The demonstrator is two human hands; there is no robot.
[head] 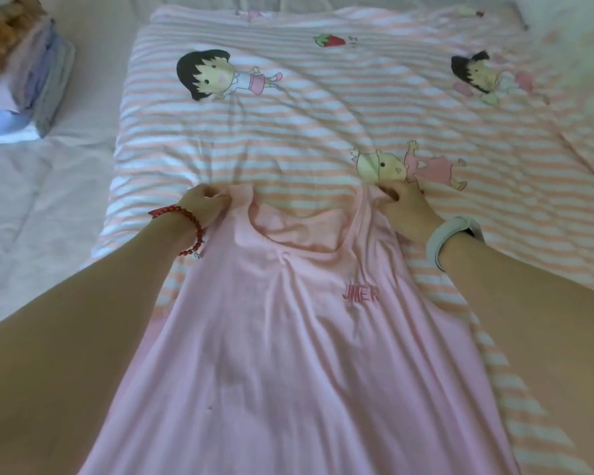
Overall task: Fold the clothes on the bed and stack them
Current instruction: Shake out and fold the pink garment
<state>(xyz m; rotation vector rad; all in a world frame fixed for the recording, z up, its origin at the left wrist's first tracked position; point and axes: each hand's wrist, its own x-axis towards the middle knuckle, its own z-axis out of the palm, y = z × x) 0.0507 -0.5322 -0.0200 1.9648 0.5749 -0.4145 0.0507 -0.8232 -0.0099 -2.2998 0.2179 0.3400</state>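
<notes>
— So, where is the pink top (pixel 288 337) lying?
— On the stripy blanket (pixel 323 108). Your left hand (pixel 204 204) and right hand (pixel 405 209) are pinching its shoulders. Folded clothes (pixel 31 80) are sitting far left.

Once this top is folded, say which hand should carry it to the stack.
Left. The folded stack sits at the far left of the bed, on the left hand side. The right hand would have to cross over the pink top. Both now pinch its shoulder straps.
</notes>
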